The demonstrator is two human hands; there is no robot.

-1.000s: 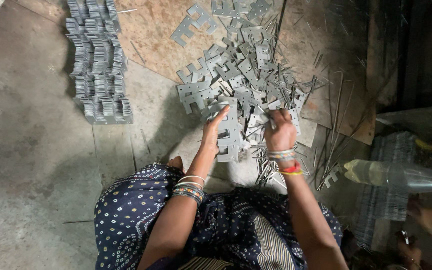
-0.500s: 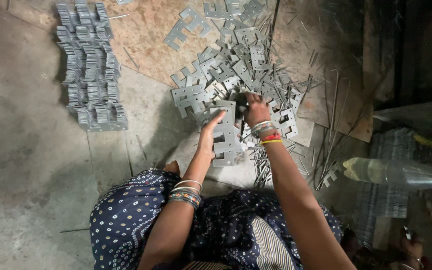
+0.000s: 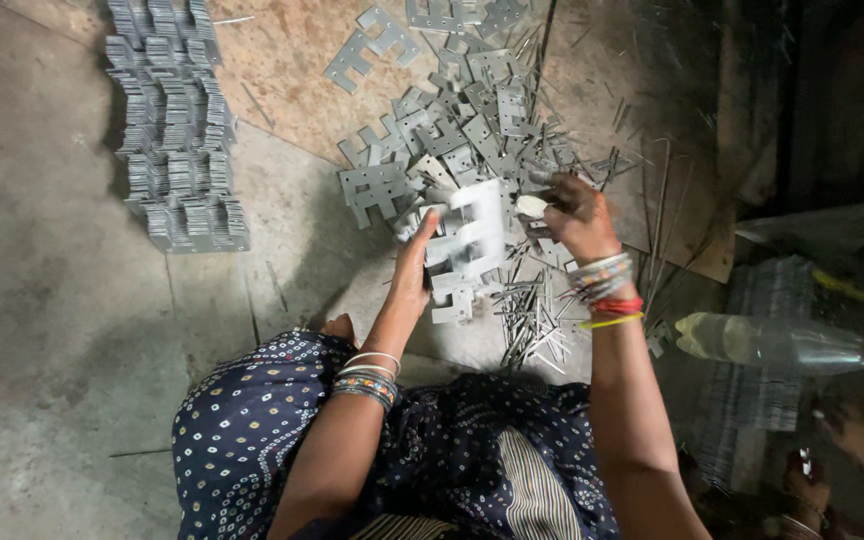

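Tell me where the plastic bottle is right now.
In the head view, the plastic bottle lies on its side on the floor at the right, just beyond the person's right forearm and below the right hand.

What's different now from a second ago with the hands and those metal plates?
The right hand has reached up and out from the batch into the loose pile of E-shaped plates, fingers closing on a piece there. The left hand has stayed pressed against the side of the gathered batch of plates, which looks taller now. The stacked rows on the floor and the plastic bottle have not moved.
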